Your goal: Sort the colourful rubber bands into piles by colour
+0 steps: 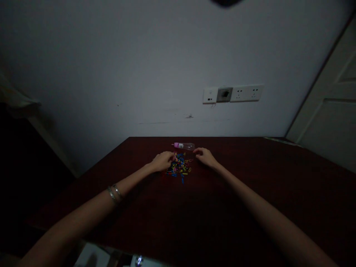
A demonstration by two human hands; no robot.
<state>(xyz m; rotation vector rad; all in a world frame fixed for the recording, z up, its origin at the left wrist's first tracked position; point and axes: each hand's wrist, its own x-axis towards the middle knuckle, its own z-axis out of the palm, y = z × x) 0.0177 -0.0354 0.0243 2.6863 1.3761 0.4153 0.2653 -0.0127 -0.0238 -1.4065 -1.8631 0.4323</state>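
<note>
A heap of small coloured paper clips (180,167) lies on the dark red table (250,193), far from me near the wall. My left hand (163,161) rests at the heap's left edge, fingers curled onto the clips; what they pinch is too small to see. My right hand (205,156) lies just right of the heap, fingers loosely bent with their tips toward it, holding nothing that I can see. A clear small bottle with a pink cap (183,145) lies on its side behind the heap. Bangles (114,193) circle my left wrist.
A white wall rises right behind the table, with a socket strip (233,94) above the table's back edge. A pale door (328,111) stands at the right. The room is dim; a light object (111,257) sits at the table's near edge.
</note>
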